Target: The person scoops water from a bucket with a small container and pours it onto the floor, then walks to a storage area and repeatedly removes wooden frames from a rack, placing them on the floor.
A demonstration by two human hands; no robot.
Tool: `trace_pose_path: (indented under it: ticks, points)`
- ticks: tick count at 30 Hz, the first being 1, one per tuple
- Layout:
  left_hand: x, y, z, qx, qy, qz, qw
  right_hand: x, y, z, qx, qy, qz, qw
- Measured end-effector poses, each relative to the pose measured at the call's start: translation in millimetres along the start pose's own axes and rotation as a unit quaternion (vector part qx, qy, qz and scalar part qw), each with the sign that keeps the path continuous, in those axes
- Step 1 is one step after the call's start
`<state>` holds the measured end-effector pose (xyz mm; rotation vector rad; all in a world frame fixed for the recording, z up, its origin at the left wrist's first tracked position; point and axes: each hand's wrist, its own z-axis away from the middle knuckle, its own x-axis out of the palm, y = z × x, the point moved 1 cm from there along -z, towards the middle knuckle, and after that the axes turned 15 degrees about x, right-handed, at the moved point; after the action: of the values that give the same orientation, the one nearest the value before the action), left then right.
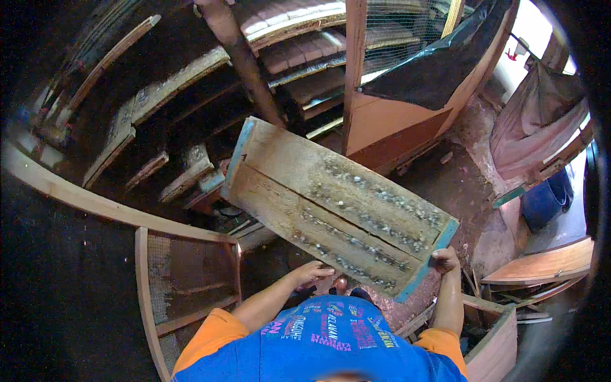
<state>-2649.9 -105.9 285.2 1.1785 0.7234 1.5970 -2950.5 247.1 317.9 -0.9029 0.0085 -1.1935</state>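
A wide wooden board [286,172] with blue-green end strips is held slantwise in front of me, its left end farther away. Rows of dark and whitish mould-like spots run along its face, and a long crack or seam crosses it. My right hand [445,260] grips the board at its near right corner, closed over the blue-green end. At the near long edge, my left hand [313,274] supports the board, with some fingers hidden beneath it.
Shelves [305,60] with rows of pale blocks stand ahead. A mesh-and-wood frame [191,280] is at lower left. To the right are a panel with black plastic sheeting [420,76], a hanging cloth [534,121], a blue barrel [546,200] and loose planks [541,264].
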Motion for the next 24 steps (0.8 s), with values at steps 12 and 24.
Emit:
trace_pose_path:
  ticks: [12, 24]
  points:
    - [-45, -81, 6, -0.086, 0.180, -0.197, 0.960, 112, 14, 80, -0.101, 0.223, 0.367, 0.898]
    - [-170, -215, 131, -0.315, 0.251, 0.006, 0.915, 42, 63, 90, 0.037, 0.548, 0.447, 0.706]
